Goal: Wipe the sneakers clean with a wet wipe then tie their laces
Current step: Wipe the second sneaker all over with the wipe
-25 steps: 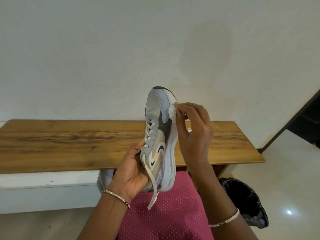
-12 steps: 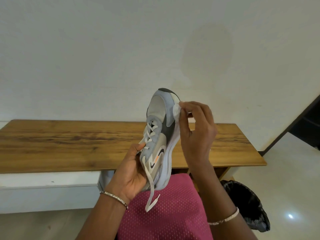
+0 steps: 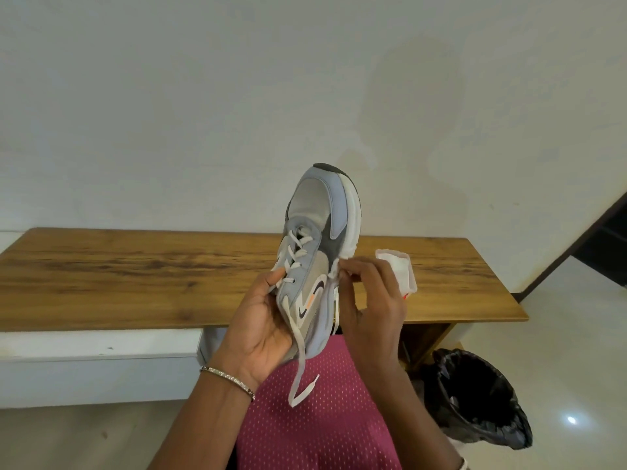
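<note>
The left hand [image 3: 263, 320] gripped the sneaker [image 3: 314, 256] toe-up above the lap, while the right hand [image 3: 369, 300] pinched the wet wipe [image 3: 337, 269] against its white midsole. Firm, short strokes along the sole edge, with the shoe braced, would have cleaned best.

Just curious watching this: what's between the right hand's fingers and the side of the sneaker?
In the head view, a crumpled white wet wipe sits pinched in the right hand, pressed against the sneaker at its white sole edge.
</note>
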A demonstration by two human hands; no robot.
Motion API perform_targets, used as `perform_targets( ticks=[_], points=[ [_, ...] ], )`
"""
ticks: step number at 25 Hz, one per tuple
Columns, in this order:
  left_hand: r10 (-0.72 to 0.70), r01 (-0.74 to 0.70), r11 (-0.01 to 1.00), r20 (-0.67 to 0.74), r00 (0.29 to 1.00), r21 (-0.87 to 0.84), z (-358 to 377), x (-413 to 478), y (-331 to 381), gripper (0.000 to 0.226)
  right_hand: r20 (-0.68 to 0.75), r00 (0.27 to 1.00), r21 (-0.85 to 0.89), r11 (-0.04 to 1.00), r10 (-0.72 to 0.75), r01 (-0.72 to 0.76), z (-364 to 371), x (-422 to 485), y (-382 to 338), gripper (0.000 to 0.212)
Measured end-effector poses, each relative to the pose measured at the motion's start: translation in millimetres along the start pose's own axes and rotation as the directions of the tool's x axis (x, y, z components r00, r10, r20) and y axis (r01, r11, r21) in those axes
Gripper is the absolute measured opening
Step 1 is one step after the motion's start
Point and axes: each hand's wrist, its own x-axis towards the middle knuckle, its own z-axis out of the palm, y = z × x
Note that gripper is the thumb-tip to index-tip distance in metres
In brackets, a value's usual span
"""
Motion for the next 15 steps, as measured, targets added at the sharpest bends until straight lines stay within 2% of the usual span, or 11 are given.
perform_targets(
  ticks=[2, 4, 8, 12, 15],
  points=[
    [0.012, -0.012, 1.0, 0.003, 1.0, 0.022, 2.1, 1.5, -2.8, 0.043, -0.07, 0.997, 0.018, 1.0, -0.015, 0.016, -1.4, 16.4, -7.8, 0.008],
    [0.022, -0.022, 0.999, 0.005, 1.0, 0.036, 1.3, 2.4, -4.1, 0.045, -0.079, 0.994, 0.004, 0.997, -0.071, 0.071, -1.9, 28.0, -14.5, 0.01],
    [0.003, -0.002, 0.999, 0.016, 1.0, -0.034, -1.7, 1.6, -1.3, 0.049, 0.08, 0.987, -0.067, 0.988, -0.137, 0.143, 4.7, 2.6, -27.1, 0.012],
    [-0.02, 0.019, 0.998, -0.014, 1.0, -0.064, -0.4, -1.5, 0.3, 0.049, 0.194, 0.948, -0.09, 0.958, -0.25, 0.271, 6.1, -18.8, -30.2, 0.015],
    [0.043, -0.043, 0.999, -0.018, 0.999, -0.007, 2.4, -0.7, -4.8, 0.044, 0.08, 0.965, -0.188, 0.947, -0.251, 0.262, 5.6, 19.5, -19.7, 0.012]
  ],
)
